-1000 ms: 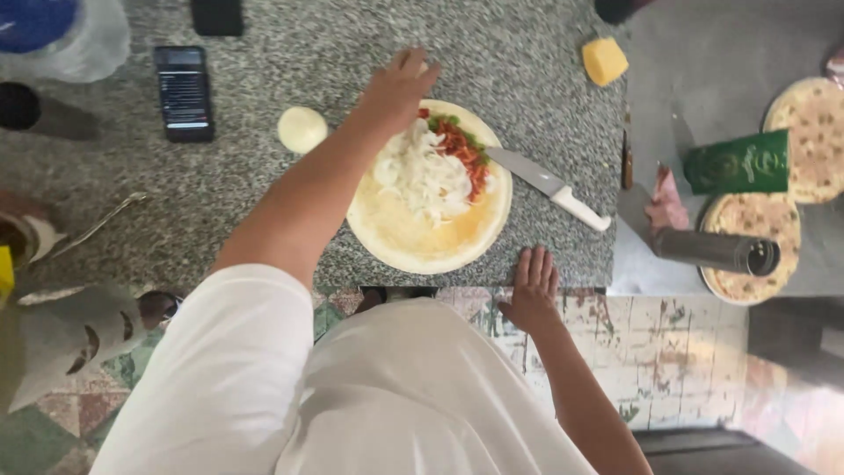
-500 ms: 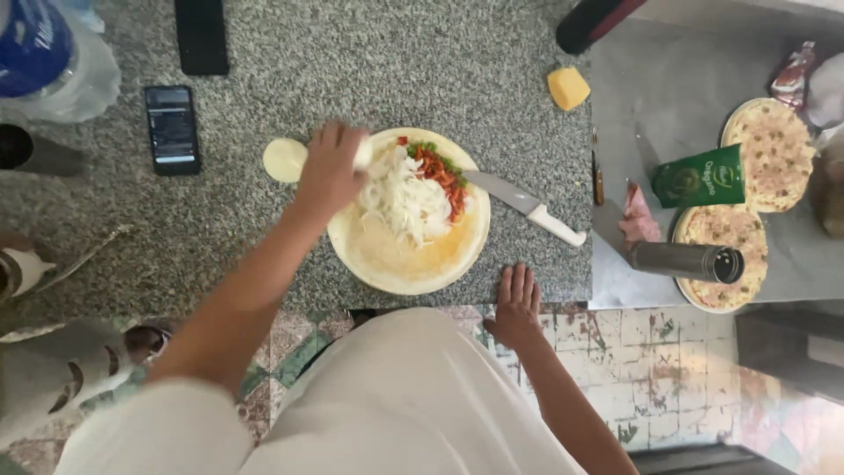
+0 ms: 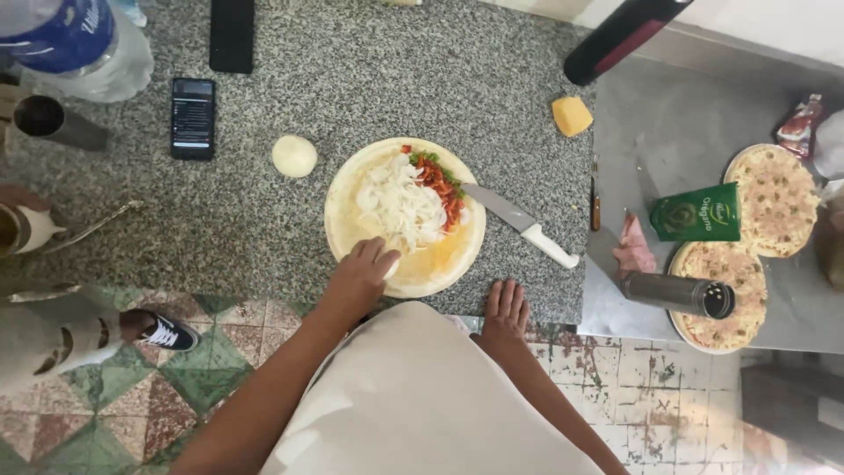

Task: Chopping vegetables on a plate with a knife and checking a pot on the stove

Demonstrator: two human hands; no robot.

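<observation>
The left hand [image 3: 359, 274] rests on the near rim of a round, pale wooden board [image 3: 352, 220], its fingers curled loosely over a small white piece of onion; whether it grips that piece I cannot tell. The right hand [image 3: 505, 312] lies flat and open on the edge of the speckled granite desk [image 3: 308, 79], holding nothing. Just beyond the left hand the board carries one heap of sliced white onion [image 3: 400, 204], with a strip of chopped red and green peppers [image 3: 437, 180] along its far side. One knife [image 3: 520, 224], with a steel blade and white handle, lies beyond the right hand, its tip on the board. One peeled onion half [image 3: 294, 156] sits left of the board, and one yellow cheese block [image 3: 572, 115] lies far beyond the right hand. Two topped pizzas [image 3: 774, 200] lie well to the right.
</observation>
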